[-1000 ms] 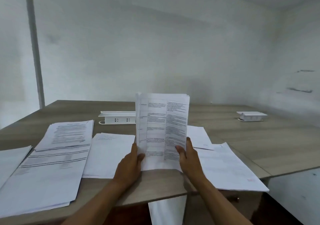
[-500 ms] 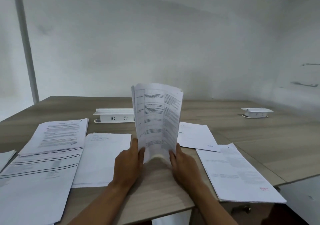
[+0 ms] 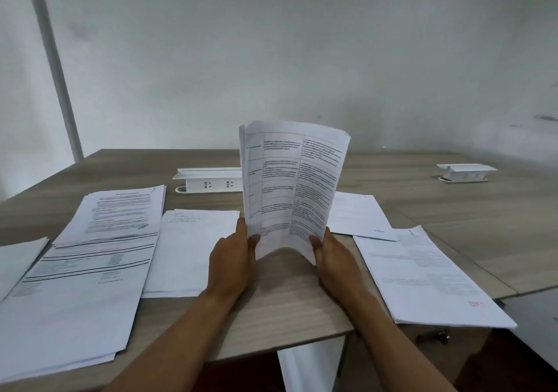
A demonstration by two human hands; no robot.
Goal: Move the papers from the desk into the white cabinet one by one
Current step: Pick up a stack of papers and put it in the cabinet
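Head view: both hands hold a sheaf [image 3: 294, 186] upright above the desk [image 3: 302, 301]. The left hand [image 3: 231, 263] pinches its lower left edge, thumb on the printed face; the right hand [image 3: 333, 260] pinches the lower right edge the same way. The sheaf bows between them, its bottom arching off the wood and its top fanning slightly.

To do this well, ease the inward squeeze so the pages flatten, square them, then carry them level. Other papers [image 3: 99, 249] lie flat on either side, so lift clear of them. The cabinet is not in view.
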